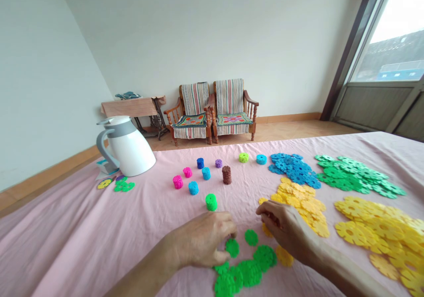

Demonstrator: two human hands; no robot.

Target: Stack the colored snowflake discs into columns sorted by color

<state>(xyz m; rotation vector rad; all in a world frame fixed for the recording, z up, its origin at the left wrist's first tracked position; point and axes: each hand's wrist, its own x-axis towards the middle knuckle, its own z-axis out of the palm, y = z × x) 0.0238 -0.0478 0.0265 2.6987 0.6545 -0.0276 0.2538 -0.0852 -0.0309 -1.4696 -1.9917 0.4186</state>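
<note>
My left hand (pixel 202 239) rests on the pink tablecloth (pixel 99 235) with its fingers pinched on a green snowflake disc (pixel 232 247). More loose green discs (pixel 247 271) lie just below and beside it. My right hand (pixel 283 226) is curled, knuckles up, next to a single green disc (pixel 251 237) and over the edge of an orange-yellow disc pile (pixel 303 204); what its fingers hold is hidden. A short green stack (pixel 211 201) stands just beyond my left hand.
Small stacks stand farther back: pink (pixel 178 182), blue (pixel 193 188), brown (pixel 226 174). Piles of blue discs (pixel 293 168), green discs (pixel 354 175) and yellow discs (pixel 384 231) cover the right side. A white jug (pixel 127 146) stands at the far left.
</note>
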